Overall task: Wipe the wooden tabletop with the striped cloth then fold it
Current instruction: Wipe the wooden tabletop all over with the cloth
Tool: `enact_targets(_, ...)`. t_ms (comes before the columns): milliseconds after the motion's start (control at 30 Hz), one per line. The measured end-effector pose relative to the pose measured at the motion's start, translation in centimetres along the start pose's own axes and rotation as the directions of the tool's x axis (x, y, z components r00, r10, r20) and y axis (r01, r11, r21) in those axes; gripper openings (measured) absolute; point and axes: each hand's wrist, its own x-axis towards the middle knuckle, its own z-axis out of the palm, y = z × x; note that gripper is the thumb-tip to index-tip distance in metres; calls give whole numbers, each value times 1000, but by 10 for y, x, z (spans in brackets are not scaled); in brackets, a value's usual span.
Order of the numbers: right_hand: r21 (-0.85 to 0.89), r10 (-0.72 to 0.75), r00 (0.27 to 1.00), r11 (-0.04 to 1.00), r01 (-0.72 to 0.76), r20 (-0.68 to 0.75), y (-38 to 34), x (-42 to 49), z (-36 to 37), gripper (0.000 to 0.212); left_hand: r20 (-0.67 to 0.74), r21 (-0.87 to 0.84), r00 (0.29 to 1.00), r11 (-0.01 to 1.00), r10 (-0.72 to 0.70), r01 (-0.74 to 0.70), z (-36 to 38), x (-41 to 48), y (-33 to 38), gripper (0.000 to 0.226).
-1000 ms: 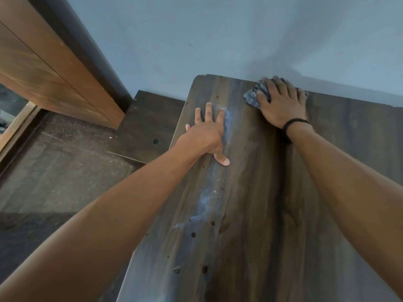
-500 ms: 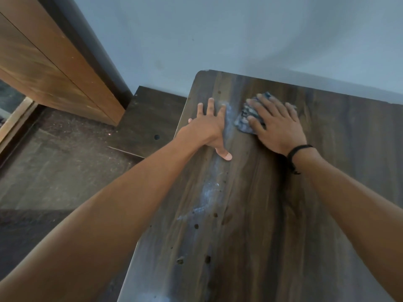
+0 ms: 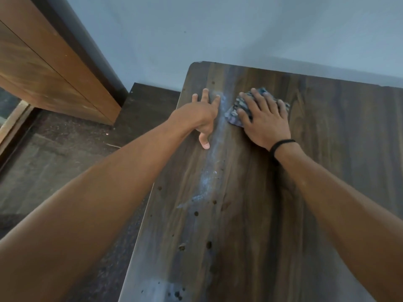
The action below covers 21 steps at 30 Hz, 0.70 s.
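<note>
Two bare forearms reach in from the bottom corners of the frame, over a dark brown wood-grain table (image 3: 316, 203) that fills the lower right and centre. Nearest, at the bottom centre, a pale bluish smear (image 3: 165, 288) lies on the table by its left edge, with small dark spots (image 3: 209, 244) scattered just above it. From there a long whitish dusty streak (image 3: 210, 168) runs up the board toward the hands.

The left hand (image 3: 204, 115) lies palm down on the table close to its left edge, in the upper middle of the frame. Its fingers are straight and a little apart, and its thumb points back down the frame; it holds nothing. Just right of it, across the top of the streak, the right hand (image 3: 265, 118) presses flat with spread, straight fingers on a bunched cloth striped in blue-grey and pale tones (image 3: 234, 110). The cloth lies on the table under those fingers, near the far left corner, its edges showing to the left of and beyond them. A thin black wristband (image 3: 281, 144) circles the right wrist.

Left of the table lies a dark speckled floor (image 3: 54, 160), and by the far corner a low dark board (image 3: 148, 101). Beyond stands a pale blue-grey wall (image 3: 239, 29), with an orange-brown wooden cabinet (image 3: 43, 62) in the upper left.
</note>
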Motion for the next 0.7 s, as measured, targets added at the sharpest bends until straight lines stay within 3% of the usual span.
enact_targets(100, 22, -74, 996, 997, 73, 47, 11, 35, -8, 57, -11, -4, 1000, 1000, -7, 7, 1, -2, -3, 147)
enact_targets(233, 110, 125, 990, 985, -131, 58, 7, 84, -18, 59, -15, -2, 1000, 1000, -9, 8, 1, -2, -1, 147)
enact_targets(367, 55, -81, 994, 996, 77, 78, 7, 69, -10, 57, -19, 21, 1000, 1000, 6, -6, 2, -2, -1, 145)
enact_targets(533, 92, 77, 995, 992, -82, 61, 3, 66, -15, 57, -40, -9, 999, 1000, 20, -20, 2, 1, -3, 147)
enact_targets(633, 18, -130, 991, 991, 130, 14, -13, 7, 2, 56, -71, -15, 997, 999, 35, -36, 7, 6, -6, 150)
enact_targets(700, -8, -129, 992, 992, 129, 12, 5, -23, 2, 56, -94, -11, 995, 999, 45, -46, 9, 10, -9, 152)
